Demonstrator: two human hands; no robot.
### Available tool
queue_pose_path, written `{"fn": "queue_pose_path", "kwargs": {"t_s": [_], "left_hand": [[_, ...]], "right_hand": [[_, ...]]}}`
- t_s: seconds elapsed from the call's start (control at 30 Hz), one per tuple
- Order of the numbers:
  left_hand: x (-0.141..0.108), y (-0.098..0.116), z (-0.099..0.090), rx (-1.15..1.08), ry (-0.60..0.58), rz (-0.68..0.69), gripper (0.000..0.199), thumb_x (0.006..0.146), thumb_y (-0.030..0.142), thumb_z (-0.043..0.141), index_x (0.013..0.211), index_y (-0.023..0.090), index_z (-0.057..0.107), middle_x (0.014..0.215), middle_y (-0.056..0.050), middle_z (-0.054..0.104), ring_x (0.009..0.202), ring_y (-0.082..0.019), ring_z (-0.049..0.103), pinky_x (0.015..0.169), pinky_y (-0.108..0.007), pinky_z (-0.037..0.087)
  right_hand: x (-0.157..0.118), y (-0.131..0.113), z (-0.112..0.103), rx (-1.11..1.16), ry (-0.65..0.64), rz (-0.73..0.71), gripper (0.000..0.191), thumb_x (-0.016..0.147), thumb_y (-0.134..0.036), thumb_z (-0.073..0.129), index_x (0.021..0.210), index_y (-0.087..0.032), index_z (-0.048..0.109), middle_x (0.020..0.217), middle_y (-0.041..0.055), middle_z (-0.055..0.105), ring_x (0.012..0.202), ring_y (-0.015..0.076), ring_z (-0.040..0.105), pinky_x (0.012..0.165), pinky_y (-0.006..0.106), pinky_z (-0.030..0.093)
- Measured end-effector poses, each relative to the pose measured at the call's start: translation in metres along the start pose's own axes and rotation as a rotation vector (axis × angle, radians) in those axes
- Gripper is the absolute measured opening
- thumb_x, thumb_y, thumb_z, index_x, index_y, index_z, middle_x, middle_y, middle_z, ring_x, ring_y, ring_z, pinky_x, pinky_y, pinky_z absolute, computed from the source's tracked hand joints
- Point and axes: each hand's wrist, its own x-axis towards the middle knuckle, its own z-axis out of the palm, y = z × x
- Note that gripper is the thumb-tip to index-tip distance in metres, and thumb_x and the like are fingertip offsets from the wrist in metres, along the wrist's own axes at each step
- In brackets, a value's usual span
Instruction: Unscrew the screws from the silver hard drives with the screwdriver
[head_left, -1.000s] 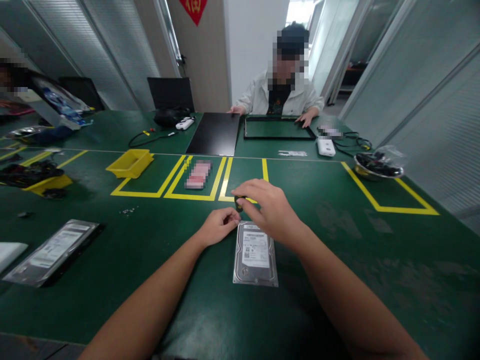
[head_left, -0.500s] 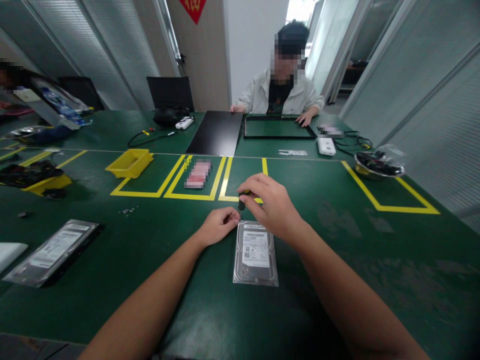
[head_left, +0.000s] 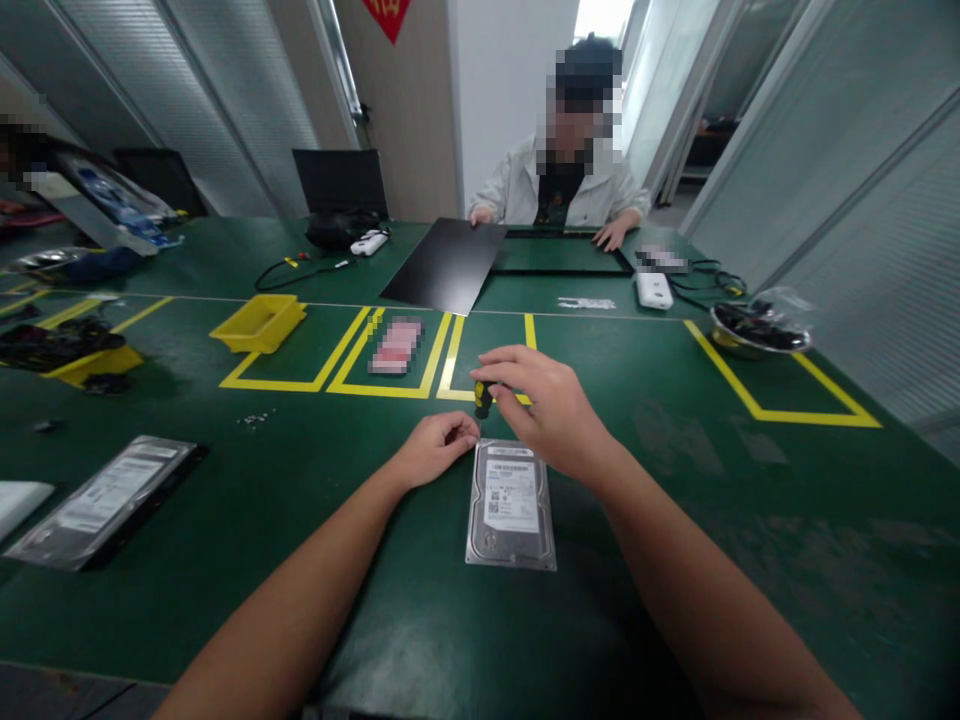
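A small screwdriver [head_left: 483, 399], its stubby handle yellow and black, stands nearly upright with a slight tilt between the thumb and fingers of the right grip [head_left: 553, 405]. Its thin shaft points down beside the fingertips of the left grip [head_left: 437, 450]; the tip is too small to make out. A silver hard drive [head_left: 512, 508] lies flat on the table [head_left: 420, 610], printed white label up, its far left corner at the left grip's fingertips, its far right corner hidden behind the right grip.
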Motion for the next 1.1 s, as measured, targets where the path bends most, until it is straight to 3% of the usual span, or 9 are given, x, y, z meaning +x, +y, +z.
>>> {"fn": "queue_pose_path", "kwargs": {"t_s": [0.33,0.73,0.93,1.1], "left_hand": [[0.0002,0.0018,-0.0013,-0.002,-0.012,-0.001,0.011,0.086,0.023,0.056,0.083,0.014,0.062,0.075,0.0,0.06,0.067,-0.014,0.051,0.061,-0.023,0.037],[0.0006,-0.005,0.0033,0.023,0.02,-0.002,0.013,0.088,0.026,0.056,0.084,0.015,0.062,0.076,0.001,0.063,0.069,-0.015,0.055,0.063,-0.024,0.037],[0.0008,-0.0053,0.0035,0.03,0.025,0.003,0.013,0.088,0.026,0.055,0.085,0.015,0.063,0.077,0.001,0.064,0.07,-0.015,0.055,0.063,-0.025,0.038],[0.0002,-0.0029,0.003,0.03,0.031,0.001,0.014,0.088,0.026,0.055,0.083,0.015,0.062,0.074,0.001,0.062,0.068,-0.014,0.054,0.063,-0.025,0.037]], "right_hand": [[0.0002,-0.0032,-0.0003,0.016,0.02,-0.038,0.023,0.087,-0.008,0.05,0.1,-0.015,0.068,0.107,0.0091,0.069,0.103,0.0181,0.063,0.092,0.035,0.051],[-0.0002,-0.0075,-0.0006,-0.046,-0.079,-0.05,0.033,0.09,-0.008,0.045,0.112,-0.01,0.069,0.116,0.0138,0.065,0.108,0.0207,0.06,0.096,0.038,0.049],[-0.0017,-0.0066,0.0008,-0.05,-0.074,-0.03,0.034,0.09,-0.011,0.045,0.116,-0.01,0.067,0.112,0.0151,0.057,0.097,0.0209,0.056,0.089,0.04,0.05],[-0.0024,-0.0068,0.0025,-0.021,-0.071,-0.028,0.035,0.09,-0.012,0.044,0.118,-0.013,0.065,0.101,0.0107,0.052,0.087,0.0184,0.052,0.08,0.037,0.051]]}}
